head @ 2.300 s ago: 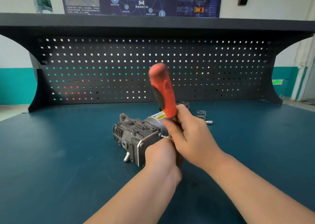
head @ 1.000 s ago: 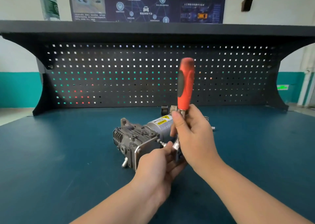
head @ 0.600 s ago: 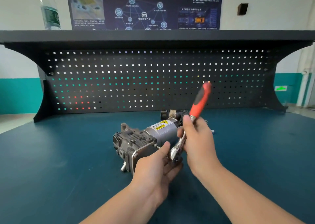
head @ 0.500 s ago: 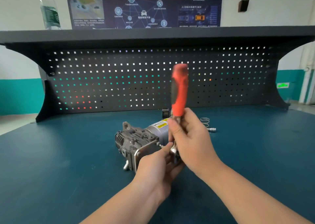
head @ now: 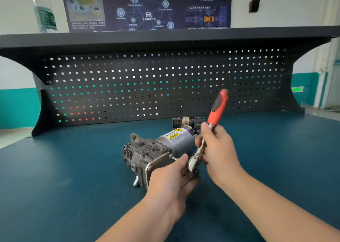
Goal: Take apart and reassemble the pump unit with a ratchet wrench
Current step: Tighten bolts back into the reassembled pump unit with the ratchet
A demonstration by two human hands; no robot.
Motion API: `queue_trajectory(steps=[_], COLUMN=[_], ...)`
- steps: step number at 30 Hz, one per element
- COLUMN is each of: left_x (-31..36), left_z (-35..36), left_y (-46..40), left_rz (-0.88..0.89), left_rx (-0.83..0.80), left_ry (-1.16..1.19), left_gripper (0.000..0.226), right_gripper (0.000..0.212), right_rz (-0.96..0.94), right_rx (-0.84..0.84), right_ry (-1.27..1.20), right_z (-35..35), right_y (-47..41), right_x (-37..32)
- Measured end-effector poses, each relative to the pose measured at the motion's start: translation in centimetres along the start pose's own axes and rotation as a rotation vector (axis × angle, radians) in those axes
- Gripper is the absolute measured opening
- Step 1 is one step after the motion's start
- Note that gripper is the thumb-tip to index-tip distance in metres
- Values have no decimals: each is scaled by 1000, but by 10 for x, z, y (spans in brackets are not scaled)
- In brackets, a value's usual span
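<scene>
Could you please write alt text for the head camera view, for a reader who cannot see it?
A person's right hand holds a red-handled ratchet wrench tilted up to the right, while the left hand steadies its head at a bolt on a grey pump unit. The pump lies on a teal workbench before a black pegboard.

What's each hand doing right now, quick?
Left hand: grips the ratchet wrench head at the pump unit.
Right hand: grips the wrench shank.

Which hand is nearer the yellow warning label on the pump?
Right. The right hand grips the wrench beside the yellow warning label; the left hand sits lower, at the pump's near end plate.
</scene>
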State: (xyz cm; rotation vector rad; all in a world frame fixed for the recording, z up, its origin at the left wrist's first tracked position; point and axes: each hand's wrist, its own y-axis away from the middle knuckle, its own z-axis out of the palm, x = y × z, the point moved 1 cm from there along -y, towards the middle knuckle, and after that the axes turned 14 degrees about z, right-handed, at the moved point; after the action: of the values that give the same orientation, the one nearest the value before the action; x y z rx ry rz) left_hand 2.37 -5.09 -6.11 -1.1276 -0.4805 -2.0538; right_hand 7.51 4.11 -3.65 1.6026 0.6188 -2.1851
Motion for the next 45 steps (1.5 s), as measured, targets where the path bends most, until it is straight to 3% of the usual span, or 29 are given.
queue_trajectory(steps=[3, 6, 9, 13, 15, 17, 20, 23, 26, 29, 32, 36, 40, 42, 45], left_x=[0, 3, 3, 3, 2, 2, 3, 5, 5, 3, 2, 0, -2, -1, 1], left_z=[-1, 0, -1, 0, -1, -2, -1, 1, 0, -2, -3, -1, -1, -1, -1], left_y=[0, -1, -2, -1, -2, -1, 2, 3, 2, -2, -4, -2, -3, -3, 1], left_rz=[-21, -45, -39, -51, -50, -49, -28, -42, -72, -68, -62, -67, -77, -83, -74], left_rx=[-24, -54, 11, 18, 19, 13, 2, -21, -57, 1, 55, 54, 71, 61, 34], left_ry=[-22, -16, -26, -59, -71, -73, -52, -19, -14, -18, -24, -11, -1, 8, 24], left_gripper=[15, 16, 11, 11, 12, 11, 9, 12, 19, 22, 17, 9, 11, 13, 11], right_gripper=[17, 13, 18, 22, 23, 23, 21, 15, 11, 9, 17, 21, 23, 23, 21], right_rz=[-435, -549, -369, 297, 455, 401, -3, -371, -496, -460, -330, 30, 402, 353, -76], right_rx=[-169, -217, -44, 97, 67, 42, 23, -142, -240, -250, -148, 27, 85, 38, -63], right_ry=[334, 457, 336, -137, -327, -278, 110, 296, 443, 336, 217, 67, -280, -278, 99], right_z=[4, 7, 1, -6, -6, -6, 0, 9, 11, 7, 3, -3, -6, -6, 0], right_y=[15, 25, 15, -4, -6, -7, -1, 17, 29, 28, 21, 6, 0, 0, 11], right_x=[-7, -4, -3, 6, 11, 10, -2, -9, -6, -5, -4, 0, 9, 6, -6])
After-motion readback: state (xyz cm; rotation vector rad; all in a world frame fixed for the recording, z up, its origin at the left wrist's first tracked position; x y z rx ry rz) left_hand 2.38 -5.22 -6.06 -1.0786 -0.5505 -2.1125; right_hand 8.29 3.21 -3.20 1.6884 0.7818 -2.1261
